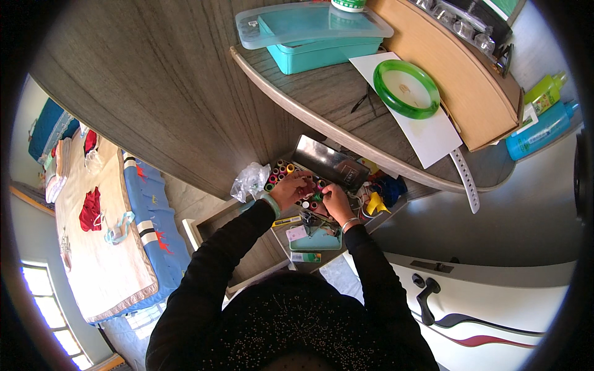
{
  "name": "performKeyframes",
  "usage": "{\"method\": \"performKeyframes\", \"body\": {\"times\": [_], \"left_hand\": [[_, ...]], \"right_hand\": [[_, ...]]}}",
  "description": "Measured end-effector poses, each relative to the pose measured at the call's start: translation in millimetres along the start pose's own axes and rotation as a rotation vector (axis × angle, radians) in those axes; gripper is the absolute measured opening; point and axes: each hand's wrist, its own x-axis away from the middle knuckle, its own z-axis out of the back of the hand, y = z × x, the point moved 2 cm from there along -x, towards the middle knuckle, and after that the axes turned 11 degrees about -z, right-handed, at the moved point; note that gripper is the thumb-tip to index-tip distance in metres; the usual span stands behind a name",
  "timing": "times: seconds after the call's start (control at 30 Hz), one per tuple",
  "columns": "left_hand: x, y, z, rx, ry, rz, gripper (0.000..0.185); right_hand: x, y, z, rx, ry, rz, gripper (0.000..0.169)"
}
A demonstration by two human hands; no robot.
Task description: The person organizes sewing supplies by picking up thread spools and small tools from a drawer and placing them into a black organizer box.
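Note:
Several spools of coloured thread stand close together in front of me. My left hand, with a pale bangle at its wrist, is over the spools, its fingers on a small dark red thing. Just right of it, my right hand has its thumb and fingertips drawn together beside a green spool; whether it holds anything is too small to tell. Behind both hands lies a dark shiny box or lid. Nearer to me is a light blue tray with small dark items and a pink card.
A crumpled clear plastic bag lies left of the spools, above an open drawer. Yellow and blue items lie to the right. Overhead, a curved shelf edge juts out, with a green bangle and a teal box on the shelf.

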Motion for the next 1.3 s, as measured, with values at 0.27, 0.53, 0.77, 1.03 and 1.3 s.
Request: {"method": "performKeyframes", "body": {"times": [0.27,0.53,0.77,1.03,1.3], "left_hand": [[-13,-4,-5,-0.415,-0.087,-0.276,0.034],[-25,-18,-29,-1.093,-0.207,-0.334,0.031],[-27,-24,-31,-1.652,-0.504,-0.644,0.025],[-28,-26,-39,-1.969,-0.655,-0.686,0.02],[-26,-33,-33,-2.039,-0.668,-0.74,0.023]], "right_hand": [[-2,9,-13,-0.205,0.02,-0.117,0.024],[-4,19,-22,-0.623,-0.168,-0.434,0.036],[0,11,-19,-0.956,-0.344,-0.469,0.037],[-14,33,-14,-0.663,-0.443,-0.316,0.033],[1,-9,49,0.294,-0.061,0.203,0.016]]}}
